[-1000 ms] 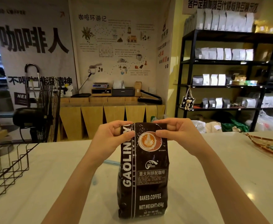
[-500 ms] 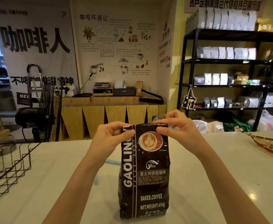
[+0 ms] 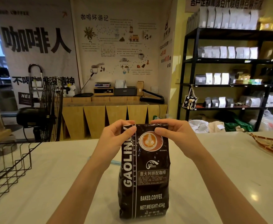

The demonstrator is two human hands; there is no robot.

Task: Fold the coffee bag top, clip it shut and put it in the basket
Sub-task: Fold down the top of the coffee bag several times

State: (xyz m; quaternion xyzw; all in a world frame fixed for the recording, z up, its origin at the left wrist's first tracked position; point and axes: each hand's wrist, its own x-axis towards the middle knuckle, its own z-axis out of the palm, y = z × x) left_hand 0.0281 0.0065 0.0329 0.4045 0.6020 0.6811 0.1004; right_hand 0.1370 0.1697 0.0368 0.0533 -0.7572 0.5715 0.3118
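A dark brown coffee bag (image 3: pixel 144 183) stands upright on the white counter (image 3: pixel 221 183), its top edge folded over. My left hand (image 3: pixel 114 138) pinches the top left corner, thumb on the front. My right hand (image 3: pixel 174 135) grips the top right corner, thumb pressed above the cup picture. A light blue clip (image 3: pixel 115 162) lies on the counter behind the bag, mostly hidden by my left forearm. The black wire basket (image 3: pixel 8 172) sits at the counter's left edge.
A patterned tray (image 3: pixel 271 146) lies at the counter's right edge. Behind the counter stand a black fan (image 3: pixel 50 109), a wooden cabinet with a scale and sealer, and black shelves (image 3: pixel 229 70) of bags.
The fingers of my right hand, lifted above the bag top half a second ago, have come back down onto the folded edge. The bag stays upright in place.
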